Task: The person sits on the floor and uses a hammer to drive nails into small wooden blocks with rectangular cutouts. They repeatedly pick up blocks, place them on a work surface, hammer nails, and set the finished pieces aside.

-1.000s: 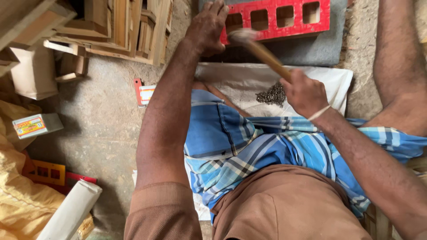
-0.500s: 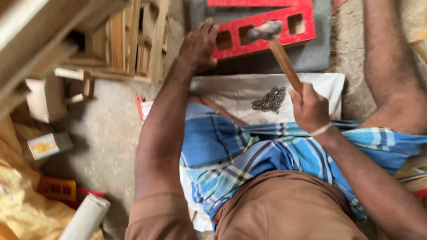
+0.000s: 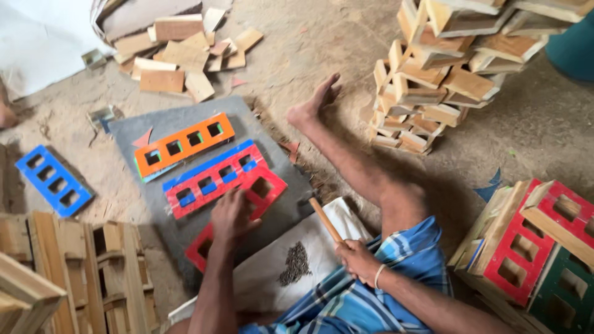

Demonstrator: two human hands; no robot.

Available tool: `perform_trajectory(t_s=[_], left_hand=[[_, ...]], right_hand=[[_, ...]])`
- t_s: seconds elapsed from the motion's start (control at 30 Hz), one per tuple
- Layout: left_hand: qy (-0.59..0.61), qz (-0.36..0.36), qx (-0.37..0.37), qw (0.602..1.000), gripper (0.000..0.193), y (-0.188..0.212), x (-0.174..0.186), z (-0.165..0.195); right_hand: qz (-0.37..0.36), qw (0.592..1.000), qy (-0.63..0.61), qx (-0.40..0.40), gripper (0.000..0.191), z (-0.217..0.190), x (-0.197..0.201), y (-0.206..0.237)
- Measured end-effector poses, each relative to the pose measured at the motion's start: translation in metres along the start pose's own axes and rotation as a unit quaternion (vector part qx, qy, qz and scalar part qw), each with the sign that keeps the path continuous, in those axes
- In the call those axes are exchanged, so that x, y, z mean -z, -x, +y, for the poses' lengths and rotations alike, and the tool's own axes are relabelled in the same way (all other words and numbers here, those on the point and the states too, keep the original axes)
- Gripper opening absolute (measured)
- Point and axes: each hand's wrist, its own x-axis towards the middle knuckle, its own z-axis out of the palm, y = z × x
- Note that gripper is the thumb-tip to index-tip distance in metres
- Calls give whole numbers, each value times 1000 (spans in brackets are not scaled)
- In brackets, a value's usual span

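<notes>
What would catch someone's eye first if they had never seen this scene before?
Brightly painted wooden strips with square cut-outs lie on a dark grey slab in the middle: an orange strip, a red and blue strip, and a red strip under the left hand. The right hand grips a wooden handle beside a small dark heap of nails on white cloth. A stack of bare wooden pieces rises at upper right.

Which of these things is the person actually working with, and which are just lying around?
In use:
left hand on red panel
right hand gripping wooden handle
pile of small nails

Lying about:
orange panel
blue panel
stacked wooden blocks
wood offcuts
</notes>
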Motion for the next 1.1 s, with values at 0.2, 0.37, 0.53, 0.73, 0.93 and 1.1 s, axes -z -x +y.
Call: perform_trajectory(t_s=[0.2,0.37,0.53,0.73,0.93,1.1], left_hand=[[350,386,249,817,78,56,12,2],[533,317,435,653,80,97,-34,-1],[285,274,243,886,41,143,-91,12],[180,-20,21,983,33,179,-124,51],[171,-32,50,983,15,174,-127,59],[214,20,71,974,22,174,-121,60]], right_hand=[[-16,999,39,28,34,4,-4,-9],[-17,999,35,30,28,20,-2,-29],[-8,999,45,11,22,23,0,-26],[-81,991,102,15,27,-5,-12,26],[-91,980,172,36,31,-42,-39,16],[-106,986,124,42,27,-52,-37,-11]])
